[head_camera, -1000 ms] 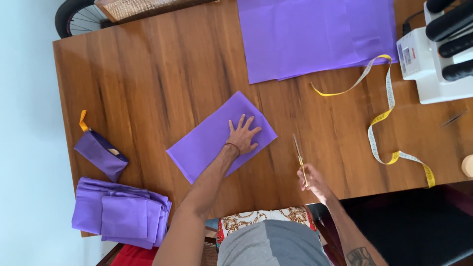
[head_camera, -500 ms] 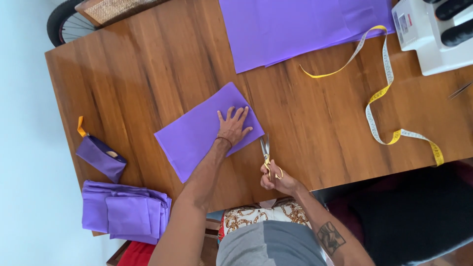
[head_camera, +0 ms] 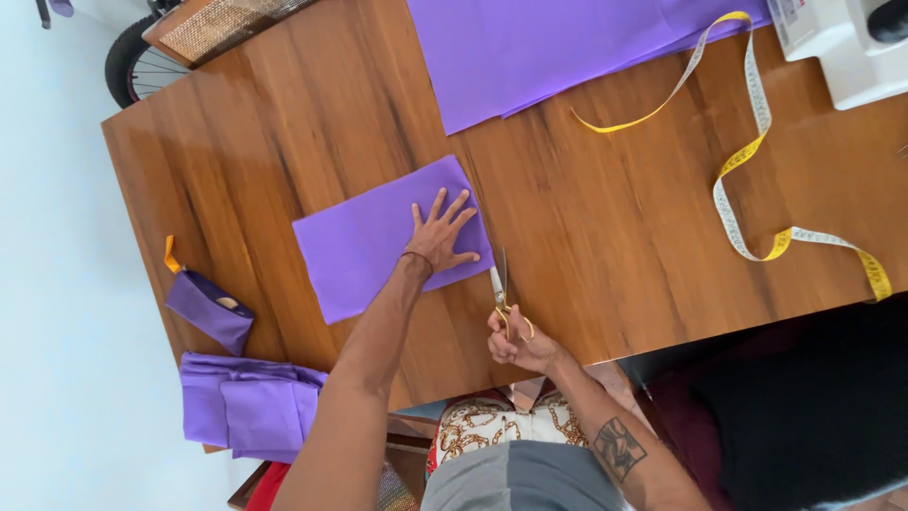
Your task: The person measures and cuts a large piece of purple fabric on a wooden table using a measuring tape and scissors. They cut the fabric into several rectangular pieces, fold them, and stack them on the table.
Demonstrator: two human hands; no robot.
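My left hand lies flat with fingers spread on the small purple fabric piece, pressing down its right end so it cannot slide on the wooden table. The piece sits in the middle of the table, tilted a little, its right edge pointing toward the scissors. My right hand is closed round the gold handles of those scissors, fingers through the loops; the blades point away from me and their tips sit just at the lower right corner of the piece — whether they are parted or closed I cannot tell from here. I judge this to be the start of a cut along that right edge: cloth pinned, blades brought to the corner, nothing cut yet as far as I can see. The next move, as I read it, calls for keeping my left palm firm and close to the line while staying clear of the blades, and for feeding the edge squarely between them. A larger purple sheet lies at the far side, a yellow tape measure curls to the right, and folded purple pieces with a small pouch sit at the left edge.
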